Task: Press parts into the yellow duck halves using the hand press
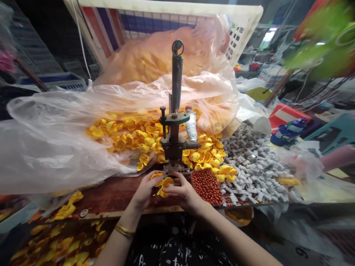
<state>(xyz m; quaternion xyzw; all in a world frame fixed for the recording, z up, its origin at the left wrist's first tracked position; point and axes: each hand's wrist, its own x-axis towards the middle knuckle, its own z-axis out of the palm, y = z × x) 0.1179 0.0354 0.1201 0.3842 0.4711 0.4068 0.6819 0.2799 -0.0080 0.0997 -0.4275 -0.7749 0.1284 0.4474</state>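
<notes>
Between my hands, just in front of the metal hand press, are yellow plastic shells with hollow, cup-like ends. My left hand grips a yellow piece from the left with its fingers curled. From the right, my right hand pinches another yellow shell piece by its edge. Whether the two pieces are joined I cannot tell. Close by my right hand stands a tray of small red-brown beads. Loose yellow shells lie heaped behind and around the press.
A pile of small grey-white parts covers the table's right side. A clear plastic bag spreads across the left and back, before a cream crate. More yellow pieces lie below the table edge. A blue bottle stands far right.
</notes>
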